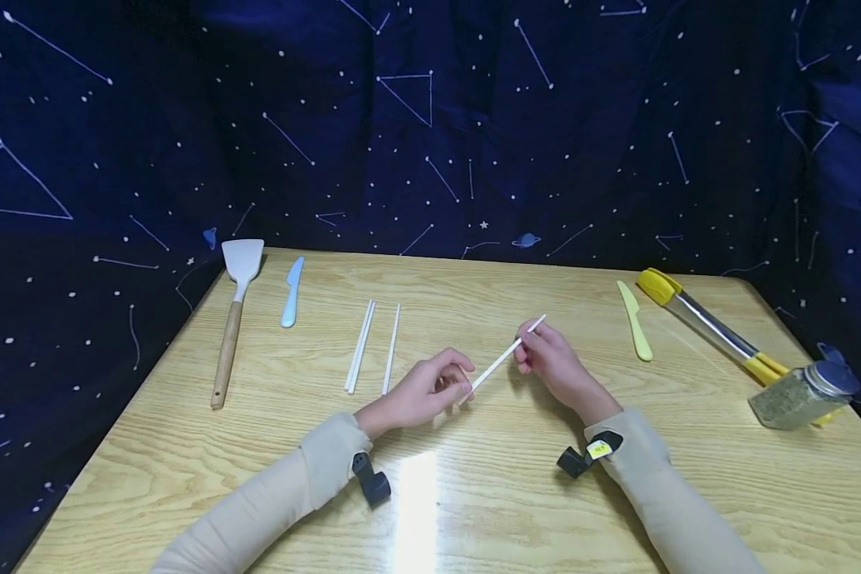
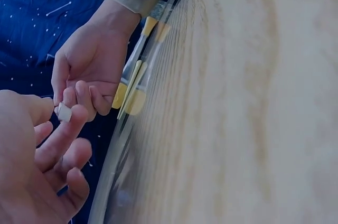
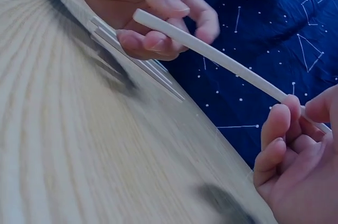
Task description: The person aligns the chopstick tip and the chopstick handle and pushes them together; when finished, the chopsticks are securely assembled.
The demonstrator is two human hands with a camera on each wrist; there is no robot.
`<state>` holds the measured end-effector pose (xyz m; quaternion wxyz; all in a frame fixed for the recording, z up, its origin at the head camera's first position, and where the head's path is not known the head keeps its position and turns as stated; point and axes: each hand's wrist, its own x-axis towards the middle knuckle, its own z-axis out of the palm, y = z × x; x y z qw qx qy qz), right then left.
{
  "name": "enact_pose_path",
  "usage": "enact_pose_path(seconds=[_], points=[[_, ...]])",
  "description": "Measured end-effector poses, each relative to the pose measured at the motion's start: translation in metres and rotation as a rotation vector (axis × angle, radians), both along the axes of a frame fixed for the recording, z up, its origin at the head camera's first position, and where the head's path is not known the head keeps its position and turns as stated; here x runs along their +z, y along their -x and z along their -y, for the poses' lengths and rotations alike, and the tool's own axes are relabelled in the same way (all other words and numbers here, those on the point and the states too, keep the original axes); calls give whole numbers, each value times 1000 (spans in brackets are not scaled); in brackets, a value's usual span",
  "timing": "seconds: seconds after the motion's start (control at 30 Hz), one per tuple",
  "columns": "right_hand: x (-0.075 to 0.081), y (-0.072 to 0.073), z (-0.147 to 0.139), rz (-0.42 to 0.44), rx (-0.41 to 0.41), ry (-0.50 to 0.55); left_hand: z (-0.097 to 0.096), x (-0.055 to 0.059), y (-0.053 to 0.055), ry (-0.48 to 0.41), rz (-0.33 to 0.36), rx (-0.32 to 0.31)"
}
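Note:
A white chopstick (image 1: 505,355) slants between both hands above the table. My right hand (image 1: 551,363) pinches it between thumb and fingers near its upper end, also visible in the right wrist view. My left hand (image 1: 423,391) is at the lower end, its fingers loosely bent beside the stick. In the right wrist view, that blunt end of the chopstick (image 3: 211,54) passes in front of the left fingers (image 3: 158,42), with no clear pinch; whether they touch is hard to tell. Left of the hands lie a pair of white chopsticks (image 1: 360,347) side by side and a single chopstick (image 1: 391,349).
On the wooden table (image 1: 258,494), a white spatula with wooden handle (image 1: 229,343) and a blue knife (image 1: 292,293) lie at left. At right are a yellow-green knife (image 1: 635,320), yellow-tipped tongs (image 1: 713,323) and a jar of dried herbs (image 1: 803,395). A starry curtain (image 1: 430,159) hangs behind.

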<state>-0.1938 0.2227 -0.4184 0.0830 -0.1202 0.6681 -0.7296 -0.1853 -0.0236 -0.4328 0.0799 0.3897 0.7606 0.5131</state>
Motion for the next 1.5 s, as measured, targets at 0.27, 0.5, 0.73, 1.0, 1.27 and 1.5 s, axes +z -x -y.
enact_pose_path(seconds=[0.27,0.5,0.73,1.0,1.27,1.5], points=[[0,-4,8,-8,118,-123,1,4,0,-1,-27,-65],[-1,-6,11,-25,175,-160,-1,6,-2,2,-23,-109],[2,-9,14,-24,208,-168,-2,6,-3,6,-51,-154],[3,-8,14,-16,180,-187,0,5,-3,20,-36,-140],[7,-6,11,-30,80,-218,4,3,2,26,-47,-87],[10,-5,9,-43,-47,-277,10,3,9,98,-35,-13]])
